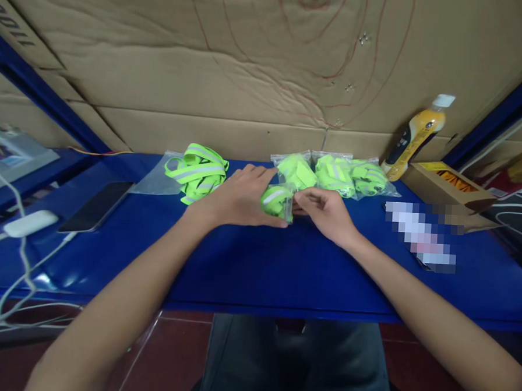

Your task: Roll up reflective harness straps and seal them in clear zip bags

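Between my hands is a clear plastic bag (279,200) packed with neon-green strap that has a silver reflective stripe. My left hand (246,196) is curved around its left side, thumb along the near edge. At the bag's right edge, the fingers of my right hand (324,210) are pinched together. Beyond my left hand lies a loose heap of the same green reflective strap (201,170), next to a flat clear bag (154,175). Behind my right hand several filled bags of green strap (334,175) stand in a row.
A yellow drink bottle (417,136) leans against the cardboard wall (248,107), behind an open carton (451,188). A blurred-out phone-like item (420,236) lies at right. A dark phone (98,205), a white charger (31,223) and cables are on the left of the blue table (239,270).
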Demonstrator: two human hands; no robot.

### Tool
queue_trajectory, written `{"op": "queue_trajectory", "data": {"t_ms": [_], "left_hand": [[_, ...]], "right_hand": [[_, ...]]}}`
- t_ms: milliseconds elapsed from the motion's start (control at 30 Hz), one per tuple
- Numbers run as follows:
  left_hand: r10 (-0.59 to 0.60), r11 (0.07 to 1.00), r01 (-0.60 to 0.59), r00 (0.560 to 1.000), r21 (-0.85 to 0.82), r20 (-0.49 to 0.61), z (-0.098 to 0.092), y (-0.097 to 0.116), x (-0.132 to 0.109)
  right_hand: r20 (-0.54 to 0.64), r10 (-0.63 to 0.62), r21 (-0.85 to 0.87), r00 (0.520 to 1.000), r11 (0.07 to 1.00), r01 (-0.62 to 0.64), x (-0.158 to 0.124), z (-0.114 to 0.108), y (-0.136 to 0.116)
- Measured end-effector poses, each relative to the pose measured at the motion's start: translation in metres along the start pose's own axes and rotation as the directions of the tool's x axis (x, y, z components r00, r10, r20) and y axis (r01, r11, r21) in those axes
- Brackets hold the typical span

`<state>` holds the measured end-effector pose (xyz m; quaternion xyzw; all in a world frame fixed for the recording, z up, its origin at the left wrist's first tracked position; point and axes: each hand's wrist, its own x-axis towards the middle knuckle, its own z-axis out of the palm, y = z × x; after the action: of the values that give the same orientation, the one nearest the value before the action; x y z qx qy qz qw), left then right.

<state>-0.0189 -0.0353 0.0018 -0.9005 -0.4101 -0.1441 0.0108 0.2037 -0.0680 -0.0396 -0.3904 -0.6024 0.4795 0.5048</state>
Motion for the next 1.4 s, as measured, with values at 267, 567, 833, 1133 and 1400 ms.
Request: {"op": "queue_trajectory", "data": {"t_ms": [267, 567, 833, 1133, 1400], "left_hand": [[0.053, 0.997, -0.053, 0.999, 0.06, 0.001, 0.024, 0.016, 0.004], [0.023, 0.995, 0.004, 0.963, 0.101, -0.269, 0.026, 0.057, 0.003], [-0.25, 0.669, 0.148, 0.968, -0.728, -0.034, -0.008, 0.039, 0.005], [-0.229, -0.176, 0.135, 0.958, -0.975, 0.174, 0.013, 0.045, 0.013], [-0.342, -0.079, -0.024, 0.94, -0.997, 0.005, 0.019, 0.04, 0.013]], "right_hand": [[0.136, 0.226, 0.239, 0.965, 0.937, -0.253, -0.007, 0.008, -0.002], [0.086, -0.017, 0.117, 0.996, 0.993, 0.007, 0.001, -0.004, -0.008], [0.152, -0.411, -0.336, 0.899, 0.834, 0.439, 0.004, -0.031, -0.042], [-0.119, -0.437, -0.329, 0.892, 0.864, 0.38, 0.028, -0.037, -0.052], [-0.12, 0.029, 0.15, 0.992, 0.989, -0.011, 0.016, -0.013, -0.019]]}}
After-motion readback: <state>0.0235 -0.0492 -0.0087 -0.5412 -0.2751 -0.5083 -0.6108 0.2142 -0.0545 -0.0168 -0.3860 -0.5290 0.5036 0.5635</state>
